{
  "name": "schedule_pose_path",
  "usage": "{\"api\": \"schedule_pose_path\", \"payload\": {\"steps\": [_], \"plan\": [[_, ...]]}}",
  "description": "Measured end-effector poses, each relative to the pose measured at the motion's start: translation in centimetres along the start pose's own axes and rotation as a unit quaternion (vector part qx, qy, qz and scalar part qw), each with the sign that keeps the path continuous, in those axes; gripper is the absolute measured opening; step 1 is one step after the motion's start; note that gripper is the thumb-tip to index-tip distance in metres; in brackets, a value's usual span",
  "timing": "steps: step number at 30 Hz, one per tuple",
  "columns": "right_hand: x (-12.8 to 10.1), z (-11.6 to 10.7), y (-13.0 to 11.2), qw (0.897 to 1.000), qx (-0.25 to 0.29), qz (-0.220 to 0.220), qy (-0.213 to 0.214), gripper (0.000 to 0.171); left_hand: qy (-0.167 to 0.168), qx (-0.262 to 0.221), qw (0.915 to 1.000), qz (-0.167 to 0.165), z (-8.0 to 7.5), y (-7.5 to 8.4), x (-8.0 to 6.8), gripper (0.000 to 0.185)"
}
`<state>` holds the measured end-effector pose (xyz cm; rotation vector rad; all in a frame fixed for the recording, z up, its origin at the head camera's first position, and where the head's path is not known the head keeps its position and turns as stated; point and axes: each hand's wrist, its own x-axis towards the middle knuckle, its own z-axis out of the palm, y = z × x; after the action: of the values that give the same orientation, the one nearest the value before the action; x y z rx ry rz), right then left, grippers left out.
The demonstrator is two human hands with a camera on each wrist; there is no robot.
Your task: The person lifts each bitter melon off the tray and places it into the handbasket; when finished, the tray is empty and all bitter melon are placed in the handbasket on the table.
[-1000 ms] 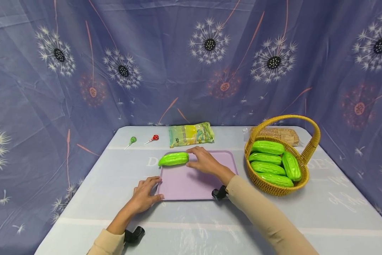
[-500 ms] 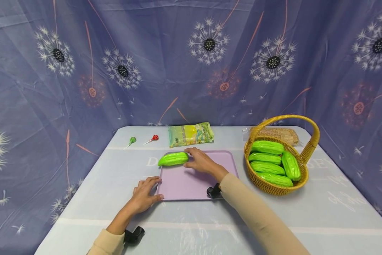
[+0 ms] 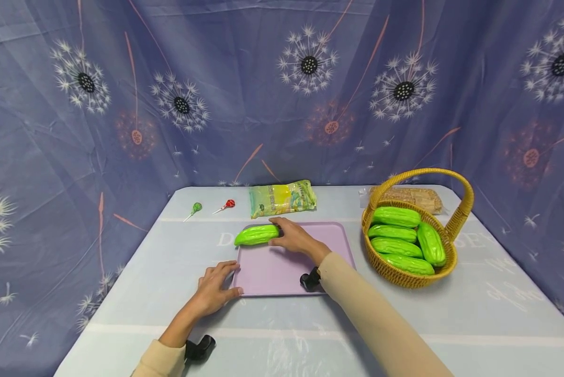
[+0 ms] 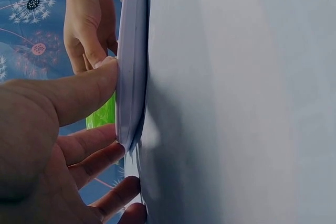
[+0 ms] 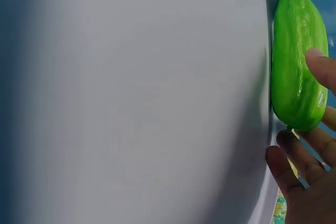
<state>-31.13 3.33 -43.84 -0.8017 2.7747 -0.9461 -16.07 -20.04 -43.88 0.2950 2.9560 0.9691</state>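
Note:
A bright green, ridged bitter melon (image 3: 257, 235) lies along the far left edge of a purple tray (image 3: 282, 272). My right hand (image 3: 292, 235) is at its right end, fingers on the far side and thumb nearer. In the right wrist view the thumb overlaps the bitter melon (image 5: 296, 61), while spread fingertips lie at its end and by the tray rim; firm contact cannot be told. My left hand (image 3: 212, 288) rests at the tray's near left corner. Its thumb touches the front rim (image 4: 128, 77), and its fairly straight fingers lie at the corner and left side.
A wicker basket (image 3: 406, 280) with a tall handle stands right of the tray, holding several bitter melons (image 3: 395, 233). Behind the tray lies a yellow-green packet (image 3: 282, 199). A green lollipop (image 3: 196, 207) and a red lollipop (image 3: 229, 203) lie back left. A bagged brown item (image 3: 425, 200) sits behind the basket.
My right hand and forearm have shifted slightly left, bringing the fingers further over the bitter melon's right end. The bitter melon, the tray and my left hand stay in place.

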Motion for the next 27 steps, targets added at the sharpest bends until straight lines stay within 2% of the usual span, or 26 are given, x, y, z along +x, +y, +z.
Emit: {"api": "schedule_pose_path", "payload": {"steps": [18, 27], "plan": [[0.2, 0.2, 0.1, 1.0, 0.006, -0.002, 0.006, 0.054, 0.0, -0.002, 1.0, -0.003, 0.0, 0.1, 0.0, 0.056], [-0.8, -1.0, 0.2, 0.999, 0.027, -0.006, 0.017, 0.052, 0.005, -0.003, 1.0, -0.003, 0.0, 0.0, 0.0, 0.056]]}}
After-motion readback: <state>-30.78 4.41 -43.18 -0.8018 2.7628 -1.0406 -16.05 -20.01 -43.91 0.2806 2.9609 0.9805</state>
